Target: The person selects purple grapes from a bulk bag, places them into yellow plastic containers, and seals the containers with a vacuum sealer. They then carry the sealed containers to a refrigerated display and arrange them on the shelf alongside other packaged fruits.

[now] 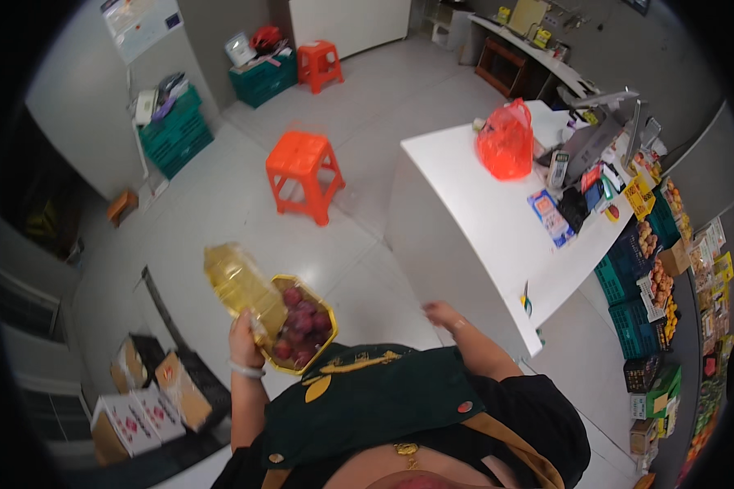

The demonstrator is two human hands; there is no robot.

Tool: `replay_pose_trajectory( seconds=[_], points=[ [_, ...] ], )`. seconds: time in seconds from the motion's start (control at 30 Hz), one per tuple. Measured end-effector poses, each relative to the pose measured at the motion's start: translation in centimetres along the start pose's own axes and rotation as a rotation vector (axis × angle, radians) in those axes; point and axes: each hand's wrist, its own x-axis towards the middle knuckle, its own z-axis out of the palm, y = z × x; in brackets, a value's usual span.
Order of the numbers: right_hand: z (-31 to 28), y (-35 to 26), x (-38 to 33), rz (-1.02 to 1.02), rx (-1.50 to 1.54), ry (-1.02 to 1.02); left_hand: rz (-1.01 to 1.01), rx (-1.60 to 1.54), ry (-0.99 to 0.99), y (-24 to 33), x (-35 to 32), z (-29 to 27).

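My left hand [245, 342] is closed on the near-left edge of a fruit box, holding it in front of my apron [367, 407]. The box has a yellow tray [333, 332] with dark red-purple round fruits [303, 321] in it, plums or large grapes. Its see-through yellowish lid [238, 277] is tilted up to the left, off most of the fruit. To the right, beside the white counter, my right hand [443, 314] hangs in the air with its fingers curled in. It is small and slightly blurred, and nothing shows in it.
The white counter [457, 187] at right bears a red plastic bag [507, 143], scissors [527, 303] and a monitor. Orange stools [302, 167] and green crates [175, 134] stand on the floor ahead. Cardboard boxes [143, 420] lie at lower left; fruit crates [636, 326] line the right.
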Motion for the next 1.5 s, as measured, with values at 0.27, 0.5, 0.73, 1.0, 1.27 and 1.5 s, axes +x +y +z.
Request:
replay_pose_trajectory(
  seconds=[0.27, 0.5, 0.73, 1.0, 1.27, 1.5],
  points=[
    [1.5, -44.4, 11.5, -0.579, -0.044, -0.589, 0.116, 0.169, -0.147, 8.8, 26.8, 5.0],
    [-7.2, -50.3, 19.4, -0.425, 0.510, -0.506, -0.167, 0.429, -0.509, 14.6, 52.3, 24.7],
    [-20.5, -50.2, 26.2, -0.376, 0.910, 0.003, -0.539, 0.352, -0.962, 9.8, 71.4, 43.8],
    [-36.9, -55.3, 36.4, -0.344, 1.275, 0.358, -0.582, 0.524, -0.539, 10.7, 91.4, 48.7],
    [-52.3, -56.0, 48.0, -0.380, 1.558, 0.758, -0.550, 0.621, -0.370, 5.6, 113.9, 58.7],
    [-66.4, -58.9, 56.7, -0.291, 1.818, 1.116, -0.402, 0.720, -0.704, 3.3, 126.2, 85.0]
  ],
)
